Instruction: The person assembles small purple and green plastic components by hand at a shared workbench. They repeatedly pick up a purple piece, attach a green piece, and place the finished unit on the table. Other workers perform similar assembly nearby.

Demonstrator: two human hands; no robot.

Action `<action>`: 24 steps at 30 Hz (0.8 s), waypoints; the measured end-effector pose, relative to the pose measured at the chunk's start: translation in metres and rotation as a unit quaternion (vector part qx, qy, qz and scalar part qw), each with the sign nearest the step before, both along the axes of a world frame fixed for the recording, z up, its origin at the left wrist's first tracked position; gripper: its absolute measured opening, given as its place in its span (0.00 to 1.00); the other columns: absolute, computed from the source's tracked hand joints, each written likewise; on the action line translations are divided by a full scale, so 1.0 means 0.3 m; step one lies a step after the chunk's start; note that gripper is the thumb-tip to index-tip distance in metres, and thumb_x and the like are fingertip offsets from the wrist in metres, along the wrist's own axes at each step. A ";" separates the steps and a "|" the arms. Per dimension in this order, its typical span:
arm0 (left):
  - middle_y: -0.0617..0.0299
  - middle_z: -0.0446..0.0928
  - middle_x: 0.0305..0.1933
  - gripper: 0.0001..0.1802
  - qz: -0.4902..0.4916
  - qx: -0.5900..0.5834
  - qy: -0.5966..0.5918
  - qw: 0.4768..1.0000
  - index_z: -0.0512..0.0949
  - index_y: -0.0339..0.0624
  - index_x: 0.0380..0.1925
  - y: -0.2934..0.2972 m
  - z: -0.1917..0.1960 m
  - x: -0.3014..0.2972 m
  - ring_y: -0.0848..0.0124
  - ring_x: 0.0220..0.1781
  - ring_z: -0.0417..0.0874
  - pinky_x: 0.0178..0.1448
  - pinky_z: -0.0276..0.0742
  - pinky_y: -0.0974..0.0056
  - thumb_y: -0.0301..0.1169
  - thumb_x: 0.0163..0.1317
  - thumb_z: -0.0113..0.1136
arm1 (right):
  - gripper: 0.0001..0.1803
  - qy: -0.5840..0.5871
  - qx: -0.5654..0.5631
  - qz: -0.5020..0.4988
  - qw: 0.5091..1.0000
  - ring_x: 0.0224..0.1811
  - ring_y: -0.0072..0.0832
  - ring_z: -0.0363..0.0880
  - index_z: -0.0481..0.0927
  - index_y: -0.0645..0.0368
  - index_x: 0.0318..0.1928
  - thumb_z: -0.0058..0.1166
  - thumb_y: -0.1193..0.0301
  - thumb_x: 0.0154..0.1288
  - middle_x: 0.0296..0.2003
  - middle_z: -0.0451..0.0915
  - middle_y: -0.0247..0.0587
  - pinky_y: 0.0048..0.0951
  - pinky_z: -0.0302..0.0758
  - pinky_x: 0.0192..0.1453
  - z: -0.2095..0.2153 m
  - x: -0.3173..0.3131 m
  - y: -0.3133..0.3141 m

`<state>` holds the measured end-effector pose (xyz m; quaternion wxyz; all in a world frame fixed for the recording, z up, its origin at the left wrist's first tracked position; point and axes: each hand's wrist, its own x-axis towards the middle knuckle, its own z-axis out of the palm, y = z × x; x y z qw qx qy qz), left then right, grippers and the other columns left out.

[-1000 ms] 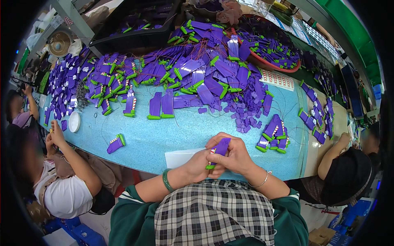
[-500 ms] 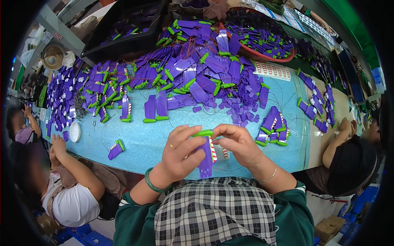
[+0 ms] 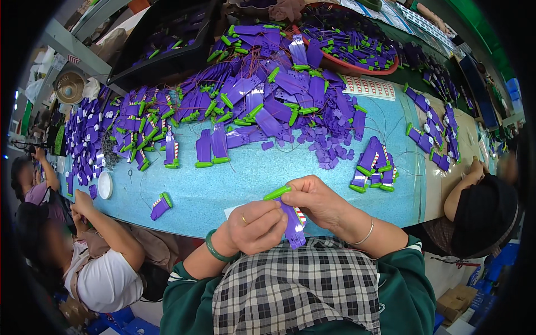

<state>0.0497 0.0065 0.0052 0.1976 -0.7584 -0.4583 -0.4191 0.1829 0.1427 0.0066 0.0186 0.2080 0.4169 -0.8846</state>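
Note:
A flat purple plastic wing piece [image 3: 294, 233] with a green rounded end and a red-and-white striped edge is upright above the table's near edge. My right hand [image 3: 315, 202] pinches it near the green end. Against its left side my left hand [image 3: 258, 228] is closed, fingertips pressed together; whatever they hold is hidden. A small white corner [image 3: 229, 212] shows behind the left hand. One similar purple piece [image 3: 160, 206] lies alone to the left, and a small cluster of striped ones [image 3: 373, 164] lies to the right.
Heaped purple and green pieces [image 3: 262, 106] with thin wires cover the far half of the blue table [image 3: 223, 184]. Behind stand a black bin [image 3: 151, 70] and a red basin [image 3: 357, 68]. A striped sticker sheet [image 3: 368, 87] lies right. Co-workers sit at both sides.
The wing piece has tilted and moved slightly right. My right hand has taken hold near its green end, while my left fingers have left that end and curled lower down.

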 end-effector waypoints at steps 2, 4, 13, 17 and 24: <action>0.56 0.75 0.35 0.08 0.011 0.005 0.015 1.000 0.78 0.37 0.26 -0.002 0.007 0.000 0.61 0.38 0.81 0.37 0.84 0.65 0.21 0.40 0.63 | 0.14 -0.031 -0.039 -0.007 0.999 0.23 0.11 0.67 0.76 0.56 0.21 0.56 0.67 0.65 0.21 0.74 0.25 0.18 0.65 0.29 0.006 -0.005 -0.022; 0.56 0.75 0.35 0.08 0.019 0.000 0.006 1.000 0.79 0.37 0.26 0.000 0.008 0.003 0.61 0.39 0.81 0.37 0.84 0.65 0.22 0.40 0.63 | 0.15 -0.012 -0.033 0.021 0.999 0.24 0.11 0.67 0.77 0.56 0.21 0.56 0.66 0.66 0.21 0.74 0.25 0.18 0.65 0.29 -0.001 0.017 -0.020; 0.58 0.76 0.35 0.11 0.027 -0.083 -0.087 0.992 0.79 0.36 0.31 0.026 -0.029 0.023 0.62 0.38 0.82 0.33 0.81 0.65 0.19 0.45 0.66 | 0.12 0.060 0.066 0.053 0.995 0.29 0.17 0.71 0.79 0.59 0.29 0.55 0.66 0.67 0.27 0.77 0.30 0.22 0.68 0.35 -0.021 0.163 0.032; 0.55 0.76 0.33 0.08 0.023 -0.188 -0.332 0.924 0.78 0.34 0.28 0.085 -0.025 0.066 0.63 0.33 0.80 0.33 0.78 0.67 0.20 0.47 0.65 | 0.08 0.127 0.389 -0.157 0.899 0.40 0.21 0.74 0.75 0.63 0.40 0.58 0.76 0.62 0.41 0.76 0.36 0.27 0.73 0.46 -0.035 0.139 0.040; 0.57 0.72 0.28 0.07 0.050 -0.298 -0.240 0.923 0.77 0.37 0.32 0.375 -0.006 -0.009 0.63 0.27 0.76 0.31 0.74 0.64 0.22 0.52 0.63 | 0.09 0.126 0.202 -0.339 0.910 0.44 0.23 0.77 0.72 0.62 0.45 0.50 0.82 0.64 0.43 0.74 0.35 0.30 0.83 0.47 -0.150 0.157 0.145</action>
